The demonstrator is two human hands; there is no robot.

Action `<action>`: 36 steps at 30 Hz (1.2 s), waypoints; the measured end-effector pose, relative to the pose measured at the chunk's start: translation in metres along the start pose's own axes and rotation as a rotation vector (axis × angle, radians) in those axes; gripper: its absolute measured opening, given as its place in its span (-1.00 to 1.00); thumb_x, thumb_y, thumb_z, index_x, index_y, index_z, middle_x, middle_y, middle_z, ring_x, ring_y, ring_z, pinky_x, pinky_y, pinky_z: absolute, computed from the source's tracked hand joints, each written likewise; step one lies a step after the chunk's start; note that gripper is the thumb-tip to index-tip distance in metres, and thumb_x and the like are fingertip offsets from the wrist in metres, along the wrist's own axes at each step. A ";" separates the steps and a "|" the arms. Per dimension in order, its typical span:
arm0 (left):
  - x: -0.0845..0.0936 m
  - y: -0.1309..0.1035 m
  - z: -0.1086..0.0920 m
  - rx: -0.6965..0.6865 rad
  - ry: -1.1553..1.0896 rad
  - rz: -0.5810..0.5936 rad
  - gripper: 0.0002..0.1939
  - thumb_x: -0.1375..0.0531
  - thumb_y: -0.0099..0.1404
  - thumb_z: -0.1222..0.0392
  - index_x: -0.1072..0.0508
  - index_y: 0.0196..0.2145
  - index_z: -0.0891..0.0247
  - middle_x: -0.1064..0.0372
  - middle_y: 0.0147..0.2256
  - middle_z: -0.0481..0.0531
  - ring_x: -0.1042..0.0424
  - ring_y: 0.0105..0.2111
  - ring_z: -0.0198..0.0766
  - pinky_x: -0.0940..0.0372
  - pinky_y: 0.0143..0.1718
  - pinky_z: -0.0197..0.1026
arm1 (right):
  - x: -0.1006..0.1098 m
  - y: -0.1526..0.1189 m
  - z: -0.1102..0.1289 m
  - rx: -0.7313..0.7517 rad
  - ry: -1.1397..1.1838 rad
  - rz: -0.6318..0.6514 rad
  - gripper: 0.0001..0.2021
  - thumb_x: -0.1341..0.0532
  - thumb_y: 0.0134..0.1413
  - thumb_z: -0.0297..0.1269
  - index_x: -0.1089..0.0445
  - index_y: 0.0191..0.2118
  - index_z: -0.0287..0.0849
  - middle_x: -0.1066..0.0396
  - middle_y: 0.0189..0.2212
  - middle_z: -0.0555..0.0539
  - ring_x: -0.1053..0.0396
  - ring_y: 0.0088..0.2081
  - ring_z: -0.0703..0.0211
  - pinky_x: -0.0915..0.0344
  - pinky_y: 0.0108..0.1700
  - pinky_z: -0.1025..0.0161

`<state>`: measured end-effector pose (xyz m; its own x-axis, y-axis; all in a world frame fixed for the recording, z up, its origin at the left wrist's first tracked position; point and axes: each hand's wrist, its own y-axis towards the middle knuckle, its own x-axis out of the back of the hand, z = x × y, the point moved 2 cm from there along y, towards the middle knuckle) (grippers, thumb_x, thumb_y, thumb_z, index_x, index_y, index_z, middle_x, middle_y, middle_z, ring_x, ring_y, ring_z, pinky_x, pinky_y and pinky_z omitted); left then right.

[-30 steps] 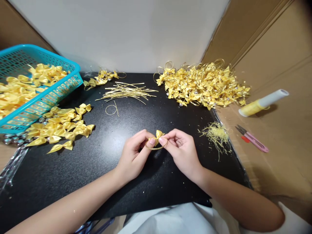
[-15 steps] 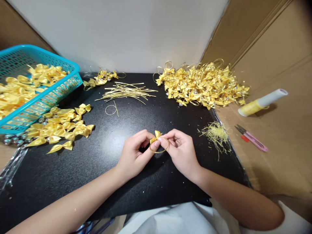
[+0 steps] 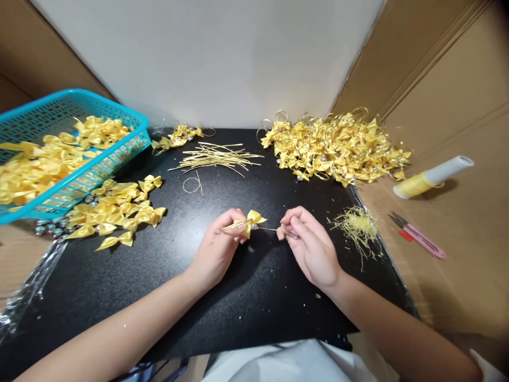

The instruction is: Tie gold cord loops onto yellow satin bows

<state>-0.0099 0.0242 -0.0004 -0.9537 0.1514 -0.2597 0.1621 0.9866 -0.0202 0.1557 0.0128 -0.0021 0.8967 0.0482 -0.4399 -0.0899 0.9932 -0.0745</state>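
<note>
My left hand (image 3: 219,246) pinches a yellow ribbon bow (image 3: 254,218) with a gold cord loop, near the middle of the black table (image 3: 254,307). A small shiny bell or bead sits at the bow's knot. From the knot a thin thread (image 3: 267,229) runs taut to my right hand (image 3: 312,246), whose thumb and fingers are closed on its end. Farther back lie loose gold cords (image 3: 217,156) and one thin thread loop (image 3: 192,184). To the left, several plain yellow bows (image 3: 115,209) are spread out.
A turquoise basket (image 3: 119,110) of yellow bows stands at left, with silvery beads (image 3: 50,228) by it. Finished-looking looped bows (image 3: 338,148) are heaped at back right. Thread scraps (image 3: 358,225), pink-handled snips (image 3: 423,239) and a yellow thread spool (image 3: 417,183) lie on the right.
My hands were together at the bow; now my right hand has moved right, drawing the thread out straight. The bow and its loop have turned in my left hand. The camera view has shifted slightly.
</note>
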 end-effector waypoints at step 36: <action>0.000 -0.003 -0.005 0.200 -0.445 0.203 -0.82 -0.32 0.20 0.13 -0.44 -0.40 0.28 -0.47 -0.33 0.00 -0.31 -0.50 -0.43 -0.19 -0.44 -0.34 | 0.002 0.007 -0.013 -0.258 -0.341 0.060 -0.79 -0.20 0.03 -0.13 -0.28 -0.44 -0.16 -0.06 -0.63 0.14 0.02 -0.60 0.38 0.07 -0.57 0.34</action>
<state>-0.0115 0.0214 0.0047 -0.7057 0.2546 -0.6612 0.4190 0.9025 -0.0996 0.1517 0.0187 -0.0149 0.9746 0.1805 -0.1329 -0.2130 0.9306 -0.2978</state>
